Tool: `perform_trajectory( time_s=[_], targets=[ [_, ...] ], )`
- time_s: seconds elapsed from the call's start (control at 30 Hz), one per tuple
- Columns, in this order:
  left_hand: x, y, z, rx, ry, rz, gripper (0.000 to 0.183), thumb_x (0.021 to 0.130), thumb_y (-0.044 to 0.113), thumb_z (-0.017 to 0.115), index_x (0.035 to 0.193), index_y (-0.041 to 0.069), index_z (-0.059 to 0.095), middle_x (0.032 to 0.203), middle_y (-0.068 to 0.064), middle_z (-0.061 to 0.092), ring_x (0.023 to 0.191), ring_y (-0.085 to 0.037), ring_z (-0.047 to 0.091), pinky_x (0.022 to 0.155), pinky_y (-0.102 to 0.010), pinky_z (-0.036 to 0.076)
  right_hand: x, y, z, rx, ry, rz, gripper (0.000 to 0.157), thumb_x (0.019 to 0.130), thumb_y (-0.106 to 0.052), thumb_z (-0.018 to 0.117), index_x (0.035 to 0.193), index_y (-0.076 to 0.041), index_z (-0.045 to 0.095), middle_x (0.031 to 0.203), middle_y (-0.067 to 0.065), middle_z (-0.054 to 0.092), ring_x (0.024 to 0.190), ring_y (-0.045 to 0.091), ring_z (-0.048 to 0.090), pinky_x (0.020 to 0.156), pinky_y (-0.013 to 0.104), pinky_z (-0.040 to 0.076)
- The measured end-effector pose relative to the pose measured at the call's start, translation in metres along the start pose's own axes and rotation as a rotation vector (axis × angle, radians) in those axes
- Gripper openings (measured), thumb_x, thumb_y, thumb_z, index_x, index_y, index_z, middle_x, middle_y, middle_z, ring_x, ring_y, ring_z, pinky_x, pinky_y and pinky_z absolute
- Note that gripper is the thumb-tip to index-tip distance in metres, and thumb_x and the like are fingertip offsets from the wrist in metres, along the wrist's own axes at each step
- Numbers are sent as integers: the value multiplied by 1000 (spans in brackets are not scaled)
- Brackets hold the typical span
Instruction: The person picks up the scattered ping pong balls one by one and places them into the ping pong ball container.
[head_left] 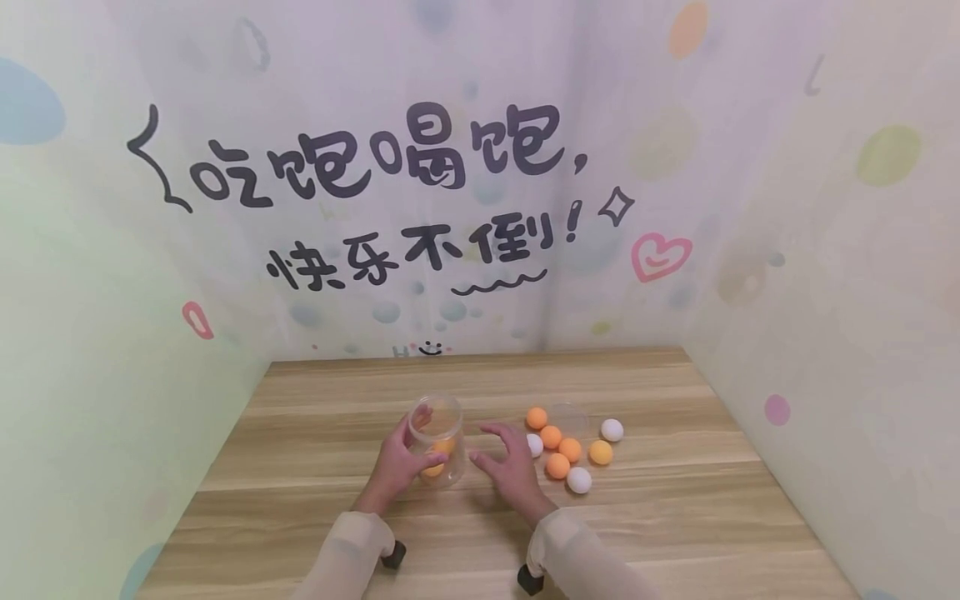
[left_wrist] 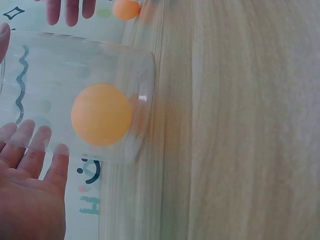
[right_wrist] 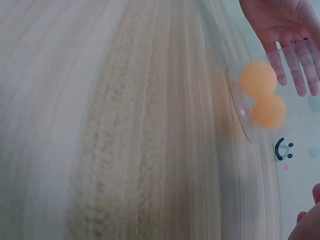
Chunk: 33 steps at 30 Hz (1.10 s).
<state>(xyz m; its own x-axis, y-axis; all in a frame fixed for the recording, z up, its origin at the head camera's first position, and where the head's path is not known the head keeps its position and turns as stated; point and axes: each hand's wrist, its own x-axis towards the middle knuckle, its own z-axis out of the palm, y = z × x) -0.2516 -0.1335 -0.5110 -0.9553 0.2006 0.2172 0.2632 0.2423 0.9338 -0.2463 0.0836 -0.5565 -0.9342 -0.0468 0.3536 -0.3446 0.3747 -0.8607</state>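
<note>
A clear jar [head_left: 454, 471] stands upright on the wooden table, its mouth uncovered. Two orange ping-pong balls [right_wrist: 258, 80] lie at its bottom; only one ping-pong ball [left_wrist: 102, 115] shows in the left wrist view. My left hand [head_left: 396, 463] holds the jar from the left, thumb in front and fingers behind the wall. To the right of the jar, my right hand [head_left: 512, 468] is apart from it, thumb and fingers spread with nothing between them. Several orange ping-pong balls [head_left: 557, 466] and white ping-pong balls [head_left: 579, 480] lie just right of that hand.
A clear round lid [head_left: 572, 417] appears to lie among the loose balls, faint against the wood. The table [head_left: 675, 533] meets a printed wall [head_left: 480, 325] at the back, with more walls at left and right.
</note>
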Motion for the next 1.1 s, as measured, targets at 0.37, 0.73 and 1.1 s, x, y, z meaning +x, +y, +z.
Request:
perform_trajectory(
  time_s=[0.37, 0.73, 1.1],
  targets=[
    [0, 0, 0, -2, 5, 14, 87, 74, 9, 85, 145, -4, 37, 143, -22, 46, 135, -35, 39, 112, -52, 26, 1, 6, 0, -78, 32, -66, 49, 80, -19, 80, 124, -9, 62, 130, 9, 57, 126, 32, 42, 104, 58, 30],
    [3, -8, 1, 12, 3, 0, 87, 74, 10, 85, 146, -2, 37, 144, -21, 46, 136, -35, 39, 112, -51, 26, 1, 8, -1, -185, 70, -101, 53, 78, -23, 81, 124, -7, 61, 133, 13, 53, 127, 34, 39, 107, 60, 15],
    [10, -41, 5, -2, 55, 23, 85, 73, 3, 84, 145, 8, 41, 143, -13, 50, 135, -32, 41, 112, -53, 26, 1, 11, -1, -276, 90, -62, 53, 78, -25, 81, 124, -8, 61, 135, 15, 51, 128, 35, 38, 106, 61, 17]
  ],
)
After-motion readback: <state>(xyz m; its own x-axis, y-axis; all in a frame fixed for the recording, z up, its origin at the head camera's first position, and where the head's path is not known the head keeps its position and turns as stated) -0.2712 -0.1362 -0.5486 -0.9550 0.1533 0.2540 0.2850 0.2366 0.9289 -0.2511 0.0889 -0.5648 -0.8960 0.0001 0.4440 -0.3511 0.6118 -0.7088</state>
